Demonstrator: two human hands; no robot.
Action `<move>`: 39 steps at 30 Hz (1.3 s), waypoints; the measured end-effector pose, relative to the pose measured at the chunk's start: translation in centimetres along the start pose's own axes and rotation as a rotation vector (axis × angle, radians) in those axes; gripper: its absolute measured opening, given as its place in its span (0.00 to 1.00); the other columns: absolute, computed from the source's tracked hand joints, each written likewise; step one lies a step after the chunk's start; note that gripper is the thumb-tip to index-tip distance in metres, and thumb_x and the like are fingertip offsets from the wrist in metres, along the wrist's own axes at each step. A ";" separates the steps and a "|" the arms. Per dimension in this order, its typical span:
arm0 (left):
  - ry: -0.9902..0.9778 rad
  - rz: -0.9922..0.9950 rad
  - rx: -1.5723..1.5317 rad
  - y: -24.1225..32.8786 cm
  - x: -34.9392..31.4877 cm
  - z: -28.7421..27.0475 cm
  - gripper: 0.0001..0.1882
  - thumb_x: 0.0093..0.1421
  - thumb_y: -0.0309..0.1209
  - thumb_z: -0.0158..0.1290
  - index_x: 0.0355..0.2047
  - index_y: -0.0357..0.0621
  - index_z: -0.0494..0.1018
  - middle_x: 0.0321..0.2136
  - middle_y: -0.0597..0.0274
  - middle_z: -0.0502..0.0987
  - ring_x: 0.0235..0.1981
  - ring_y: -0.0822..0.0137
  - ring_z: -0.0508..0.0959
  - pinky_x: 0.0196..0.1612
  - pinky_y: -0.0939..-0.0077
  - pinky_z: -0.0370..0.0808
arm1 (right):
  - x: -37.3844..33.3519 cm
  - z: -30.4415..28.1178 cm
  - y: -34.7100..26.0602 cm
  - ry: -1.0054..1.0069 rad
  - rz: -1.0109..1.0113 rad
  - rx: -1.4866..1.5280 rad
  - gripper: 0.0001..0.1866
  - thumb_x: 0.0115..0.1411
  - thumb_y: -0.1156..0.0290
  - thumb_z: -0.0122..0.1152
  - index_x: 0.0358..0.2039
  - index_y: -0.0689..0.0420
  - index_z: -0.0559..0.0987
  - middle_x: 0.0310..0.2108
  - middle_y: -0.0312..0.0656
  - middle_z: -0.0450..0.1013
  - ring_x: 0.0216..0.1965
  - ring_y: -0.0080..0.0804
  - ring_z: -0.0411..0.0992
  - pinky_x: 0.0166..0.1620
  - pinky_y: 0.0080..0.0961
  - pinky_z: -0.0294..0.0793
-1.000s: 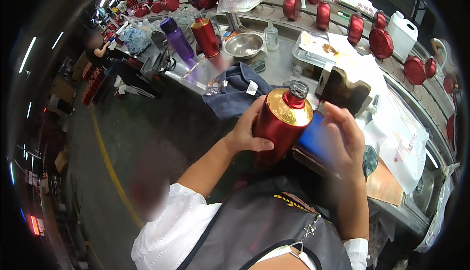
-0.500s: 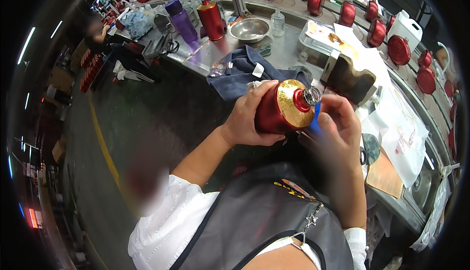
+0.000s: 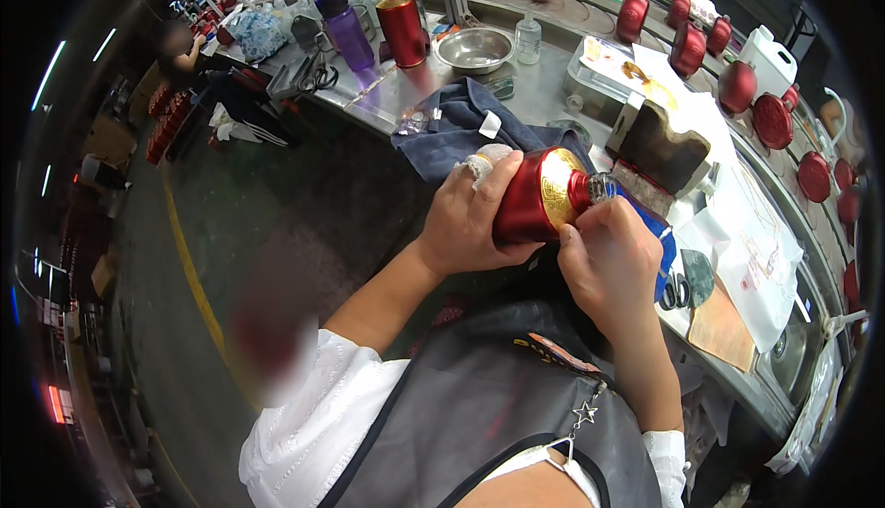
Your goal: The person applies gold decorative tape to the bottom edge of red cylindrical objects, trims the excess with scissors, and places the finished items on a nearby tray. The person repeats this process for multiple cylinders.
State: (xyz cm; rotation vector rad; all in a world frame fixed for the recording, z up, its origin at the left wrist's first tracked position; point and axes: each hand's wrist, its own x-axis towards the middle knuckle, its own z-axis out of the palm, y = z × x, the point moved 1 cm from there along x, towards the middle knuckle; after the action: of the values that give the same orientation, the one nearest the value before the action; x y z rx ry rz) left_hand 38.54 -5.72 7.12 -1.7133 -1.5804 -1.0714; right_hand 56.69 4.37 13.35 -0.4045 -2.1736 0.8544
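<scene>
I have the left hand [image 3: 468, 218] wrapped around a glossy red bottle [image 3: 527, 199] with embossed gold shoulder, tilted by the metal table's [image 3: 392, 98] near edge; the right hand [image 3: 613, 250] curls at its glass neck [image 3: 602, 186], grip unclear.

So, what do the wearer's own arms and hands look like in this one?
White sleeves, the left one visibly textured, end around the elbows, leaving the forearms bare. No cables or bracelets show. The left hand and right hand have no gloves. A whitish, gauze-like piece shows at the left fingers; whether it is worn is unclear.
</scene>
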 end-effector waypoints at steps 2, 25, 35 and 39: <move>-0.004 -0.004 0.007 0.1 -0.2 0.1 0.55 0.43 0.47 0.73 0.66 0.35 0.60 0.54 0.46 0.72 0.48 0.42 0.78 0.52 0.52 0.77 | -0.1 0.2 0.3 0.026 -0.032 -0.014 0.10 0.53 0.80 0.68 0.32 0.59 0.74 0.26 0.44 0.73 0.24 0.38 0.73 0.31 0.30 0.73; -0.061 0.061 0.044 0.4 -0.3 -0.2 0.51 0.46 0.46 0.71 0.65 0.34 0.63 0.55 0.45 0.73 0.47 0.43 0.79 0.50 0.52 0.78 | -0.6 -0.3 -0.1 -0.154 -0.193 -0.119 0.16 0.52 0.82 0.67 0.43 0.57 0.79 0.29 0.47 0.77 0.29 0.46 0.79 0.33 0.35 0.77; -0.052 0.069 0.074 0.4 -0.6 0.3 0.49 0.50 0.50 0.66 0.65 0.35 0.62 0.57 0.46 0.73 0.47 0.44 0.78 0.51 0.52 0.77 | -0.5 -0.5 0.2 -0.176 -0.203 -0.111 0.17 0.52 0.83 0.66 0.42 0.59 0.77 0.29 0.49 0.77 0.29 0.49 0.79 0.33 0.37 0.77; -0.045 0.081 0.089 0.5 -0.5 0.3 0.48 0.50 0.49 0.66 0.65 0.34 0.63 0.56 0.46 0.73 0.47 0.44 0.78 0.51 0.52 0.77 | -0.6 -0.4 0.2 -0.120 -0.187 -0.089 0.16 0.51 0.83 0.67 0.41 0.59 0.77 0.28 0.48 0.77 0.29 0.48 0.79 0.33 0.37 0.77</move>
State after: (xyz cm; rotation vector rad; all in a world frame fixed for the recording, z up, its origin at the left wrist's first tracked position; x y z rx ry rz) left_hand 39.06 -5.77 6.56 -1.7378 -1.5484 -0.9150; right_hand 57.35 4.42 13.06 -0.1929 -2.3239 0.6956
